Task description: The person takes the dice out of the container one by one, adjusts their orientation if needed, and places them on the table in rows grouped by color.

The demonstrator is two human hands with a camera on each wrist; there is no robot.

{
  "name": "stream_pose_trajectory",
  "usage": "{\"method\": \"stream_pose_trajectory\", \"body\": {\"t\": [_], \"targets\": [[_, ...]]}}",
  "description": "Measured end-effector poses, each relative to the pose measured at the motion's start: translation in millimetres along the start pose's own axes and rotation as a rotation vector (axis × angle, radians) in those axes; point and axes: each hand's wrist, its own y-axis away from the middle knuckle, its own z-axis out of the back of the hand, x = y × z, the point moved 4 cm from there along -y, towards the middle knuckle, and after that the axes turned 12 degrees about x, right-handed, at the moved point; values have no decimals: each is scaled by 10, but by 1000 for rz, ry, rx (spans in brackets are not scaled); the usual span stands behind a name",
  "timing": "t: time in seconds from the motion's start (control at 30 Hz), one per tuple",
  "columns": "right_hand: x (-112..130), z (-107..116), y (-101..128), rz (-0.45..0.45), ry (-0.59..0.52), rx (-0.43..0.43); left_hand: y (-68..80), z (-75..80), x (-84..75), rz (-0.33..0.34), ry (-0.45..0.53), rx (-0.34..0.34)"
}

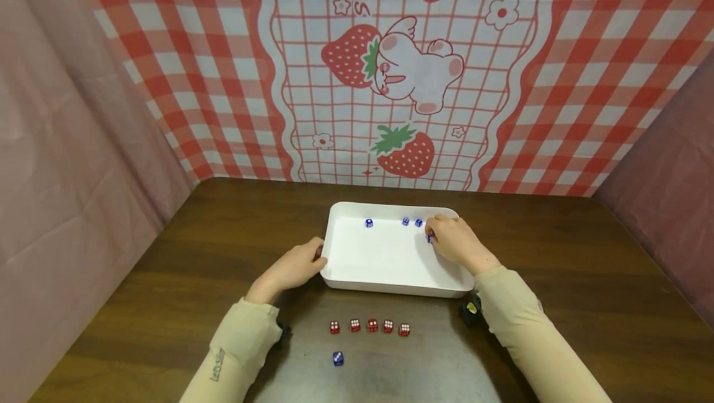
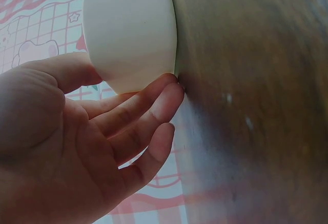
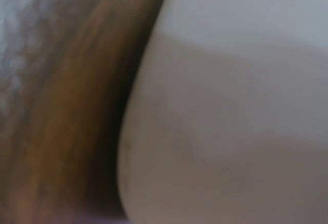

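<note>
A white rectangular tray (image 1: 385, 260) lies on the table. My left hand (image 1: 295, 264) holds its left side, and in the left wrist view the hand (image 2: 97, 126) has its thumb at the rim and fingertips against the outer wall. Over the tray's right end, my right hand (image 1: 454, 240) pinches a blue die (image 1: 429, 238), partly hidden by the fingers. Along the back inside lie three more blue dice: one (image 1: 369, 223) alone toward the left, two (image 1: 405, 221) (image 1: 419, 222) near the right hand. The right wrist view is blurred and shows the tray wall (image 3: 220, 106), no fingers.
In front of the tray, several red dice (image 1: 372, 325) stand in a row on the brown wooden table (image 1: 184, 266). One blue die (image 1: 338, 358) lies nearer to me. A strawberry-print cloth (image 1: 390, 80) hangs behind, with pink curtains (image 1: 67, 142) at the sides.
</note>
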Motion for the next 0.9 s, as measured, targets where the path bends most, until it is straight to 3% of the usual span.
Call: {"method": "stream_pose_trajectory", "body": {"t": [0.37, 0.9], "targets": [[39, 42, 70, 14, -4, 11, 2, -17, 10, 7, 1, -8], [228, 59, 243, 65, -35, -80, 5, -17, 6, -2, -5, -7]]}}
